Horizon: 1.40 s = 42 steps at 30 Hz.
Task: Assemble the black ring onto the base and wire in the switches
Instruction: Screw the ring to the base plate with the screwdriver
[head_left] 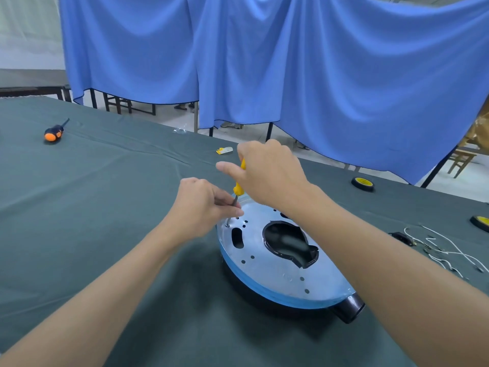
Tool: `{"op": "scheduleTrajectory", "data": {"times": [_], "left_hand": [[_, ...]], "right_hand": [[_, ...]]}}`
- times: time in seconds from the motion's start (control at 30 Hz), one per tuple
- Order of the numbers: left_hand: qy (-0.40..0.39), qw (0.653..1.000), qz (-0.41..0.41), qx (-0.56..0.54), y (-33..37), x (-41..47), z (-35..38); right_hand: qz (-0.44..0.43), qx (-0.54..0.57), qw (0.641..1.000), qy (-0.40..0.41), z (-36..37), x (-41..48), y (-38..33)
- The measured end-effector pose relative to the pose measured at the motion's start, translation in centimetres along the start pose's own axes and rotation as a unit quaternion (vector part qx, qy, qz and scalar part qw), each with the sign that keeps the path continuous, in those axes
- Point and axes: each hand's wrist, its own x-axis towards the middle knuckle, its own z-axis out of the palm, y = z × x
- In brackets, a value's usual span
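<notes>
My right hand (267, 176) grips the yellow screwdriver (239, 187) and the fingers (229, 205) of my left hand (201, 205) pinch its shaft over a hole near the far-left rim of the base (277, 268) on the table (105, 207), so any tilt, I judge, could skid the tip across the metal.

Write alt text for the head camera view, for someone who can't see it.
A person's right hand grips a yellow-handled screwdriver at a hole near the rim of a round metal base, while the left hand pinches its shaft. The base lies on a green-covered table, with white wires, two tape rolls and an orange screwdriver lying apart.
</notes>
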Motion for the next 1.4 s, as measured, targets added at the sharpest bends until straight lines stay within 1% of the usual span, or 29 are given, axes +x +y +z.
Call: {"op": "scheduleTrajectory", "data": {"times": [0.1, 0.17, 0.2, 0.27, 0.33, 0.37, 0.43, 0.5, 0.53, 0.6, 0.7, 0.77, 0.83, 0.87, 0.93, 1.0, 1.07, 1.13, 1.17, 1.23, 1.3, 1.33, 1.4], "left_hand": [[-0.009, 1.000, 0.008, 0.011, -0.4, 0.2, -0.2], [-0.022, 1.000, 0.006, -0.013, -0.6, 0.0, -0.4], [-0.033, 0.999, 0.004, -0.030, -0.7, -0.1, -0.5], [-0.066, 0.996, -0.001, -0.060, -0.8, -0.3, -0.6], [-0.080, 0.995, 0.002, -0.058, -0.7, -0.5, -0.3], [-0.068, 0.996, 0.002, -0.061, -0.6, -0.6, 0.0], [-0.012, 0.996, -0.008, -0.088, -0.4, -0.6, 0.3], [0.028, 0.995, -0.009, -0.091, -0.2, -0.4, 0.3], [0.030, 0.997, -0.002, -0.077, -0.3, -0.4, 0.3], [0.021, 0.998, 0.014, -0.060, -0.5, -0.4, 0.3], [-0.008, 0.998, 0.025, -0.054, -0.9, -0.7, 0.0], [-0.040, 0.998, 0.027, -0.049, -0.9, -0.8, -0.2], [-0.054, 0.997, 0.022, -0.060, -0.7, -0.9, -0.2], [-0.042, 0.996, 0.009, -0.082, -0.6, -0.9, -0.2], [0.007, 0.988, -0.031, -0.149, -0.3, -1.0, -0.1], [0.035, 0.984, -0.053, -0.164, -0.3, -1.0, 0.0], [0.021, 0.990, -0.046, -0.132, -0.1, -0.9, 0.2], [-0.005, 0.996, -0.016, -0.083, 0.1, -0.8, 0.2], [-0.018, 0.996, -0.015, -0.080, 0.1, -0.8, 0.2], [-0.053, 0.990, -0.041, -0.122, 0.1, -1.0, 0.0], [-0.071, 0.978, -0.064, -0.185, 0.1, -1.1, -0.1], [-0.056, 0.974, -0.069, -0.209, 0.2, -1.1, -0.1], [0.012, 0.973, -0.079, -0.217, 0.4, -1.1, -0.1]], "right_hand": [[-0.065, 0.094, 0.989, -0.089, -1.6, 0.3, -0.1], [-0.109, 0.108, 0.978, -0.144, -2.6, 0.4, -0.2], [-0.120, 0.096, 0.977, -0.151, -2.8, 0.5, -0.1], [-0.120, 0.067, 0.981, -0.137, -2.7, 0.6, -0.2], [-0.097, 0.034, 0.988, -0.116, -2.5, 0.7, -0.4], [-0.086, 0.015, 0.991, -0.100, -2.3, 0.9, -0.5], [-0.063, -0.014, 0.995, -0.074, -2.1, 0.9, -0.7], [-0.044, -0.023, 0.996, -0.072, -1.9, 1.0, -0.9], [-0.042, -0.020, 0.996, -0.080, -1.9, 1.0, -1.0], [-0.052, -0.006, 0.993, -0.109, -2.0, 1.1, -1.0], [-0.116, 0.021, 0.981, -0.153, -2.7, 1.2, -0.8], [-0.125, 0.040, 0.979, -0.156, -2.9, 1.1, -0.8], [-0.106, 0.043, 0.985, -0.131, -2.7, 1.0, -0.9], [-0.098, 0.030, 0.988, -0.112, -2.5, 1.1, -1.0], [-0.084, 0.003, 0.993, -0.082, -2.1, 1.0, -1.2], [-0.065, 0.002, 0.995, -0.077, -1.8, 0.9, -1.3], [-0.059, 0.015, 0.994, -0.091, -1.8, 1.0, -1.2], [-0.093, 0.021, 0.988, -0.120, -2.2, 1.2, -0.9], [-0.121, 0.024, 0.983, -0.135, -2.4, 1.2, -0.8], [-0.151, 0.036, 0.977, -0.145, -2.7, 1.0, -0.6], [-0.126, 0.042, 0.983, -0.128, -2.4, 0.9, -0.6], [-0.105, 0.038, 0.987, -0.116, -2.2, 1.0, -0.5], [-0.064, 0.024, 0.993, -0.098, -1.6, 1.1, -0.5]]}}
